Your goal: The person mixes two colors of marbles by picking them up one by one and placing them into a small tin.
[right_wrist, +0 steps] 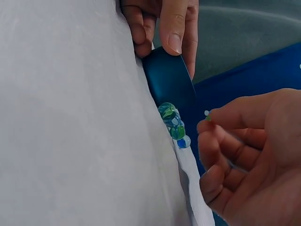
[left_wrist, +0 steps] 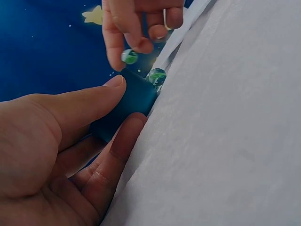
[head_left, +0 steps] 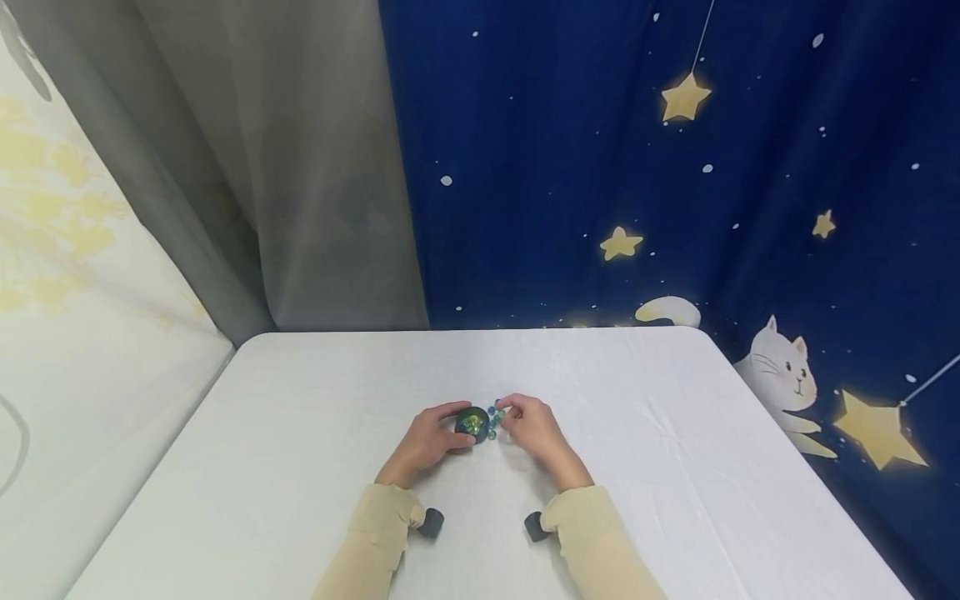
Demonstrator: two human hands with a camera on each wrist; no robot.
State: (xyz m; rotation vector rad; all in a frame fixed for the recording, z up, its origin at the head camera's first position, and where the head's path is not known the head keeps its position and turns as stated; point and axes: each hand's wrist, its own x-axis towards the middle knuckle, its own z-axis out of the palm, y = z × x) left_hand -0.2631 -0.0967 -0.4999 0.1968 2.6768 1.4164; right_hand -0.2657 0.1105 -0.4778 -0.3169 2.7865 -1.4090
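A small round blue-green tin stands on the white table, with shiny green and yellow marbles inside it. My left hand grips its side between thumb and fingers; the left wrist view shows the tin's smooth outer wall. Between thumb and index finger my right hand pinches a glass marble with a green swirl, held up just beyond the tin's rim. Several loose blue and green glass marbles lie clustered on the table right beside the tin, under the right fingers.
The white-covered table spreads around both hands. Behind it hang a grey curtain and a dark blue curtain printed with stars and a cat. Each beige sleeve has a small black block at its cuff.
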